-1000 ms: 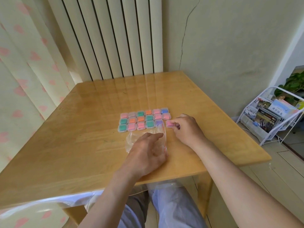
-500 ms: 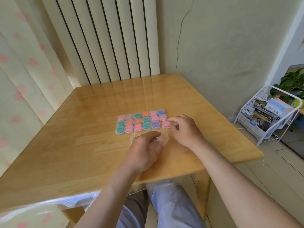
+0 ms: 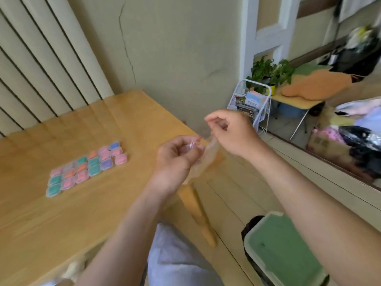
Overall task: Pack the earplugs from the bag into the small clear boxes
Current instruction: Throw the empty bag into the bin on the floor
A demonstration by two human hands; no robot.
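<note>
Seemingly finished: filled small clear plastic boxes (image 3: 86,168) sit grouped on the wooden worktop (image 3: 61,213), while left hand (image 3: 175,159) and right hand (image 3: 231,131) pinch the limp, apparently empty transparent bag (image 3: 206,159) beyond its edge.

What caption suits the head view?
Both hands, left hand and right hand, hold the clear bag beside filled boxes.

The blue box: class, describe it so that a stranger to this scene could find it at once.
Start at the wooden table and find the block of small clear boxes with coloured fillings on it. Go to the block's far corner, nearest the cracked wall. The blue box sits there, the only blue one among pink, green, orange and purple.
</note>
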